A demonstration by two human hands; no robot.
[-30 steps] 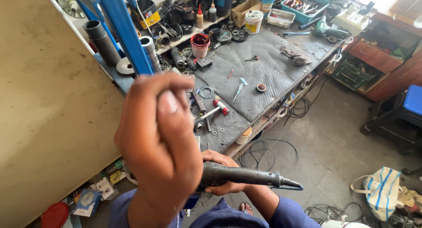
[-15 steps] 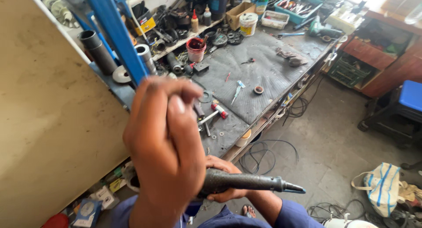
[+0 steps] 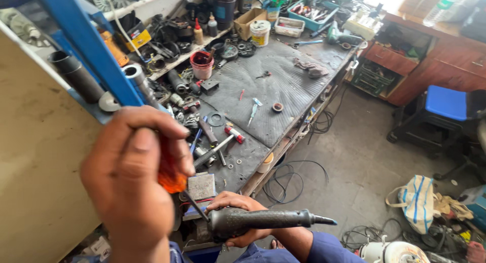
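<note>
My left hand (image 3: pixel 132 179) fills the lower left of the head view, shut round the orange handle of a screwdriver (image 3: pixel 171 176). Its thin shaft slants down to the rear end of a dark, tapered power-tool body (image 3: pixel 268 220). My right hand (image 3: pixel 234 203), in a blue sleeve, grips that body from underneath and holds it level, its narrow nose pointing right. Both are held in the air in front of a cluttered workbench (image 3: pixel 283 85).
The bench's ribbed mat carries loose hand tools, washers, a red cup (image 3: pixel 202 65) and a white tub (image 3: pixel 260 33). A blue metal post (image 3: pixel 86 40) and a beige panel (image 3: pixel 35 166) stand at left. On the floor lie cables (image 3: pixel 288 179) and a striped bag (image 3: pixel 417 202); a blue-seated stool (image 3: pixel 445 103) stands at right.
My left hand has turned and dropped a little, so the orange screwdriver handle and its shaft now show. The dark tool body stays in my right hand.
</note>
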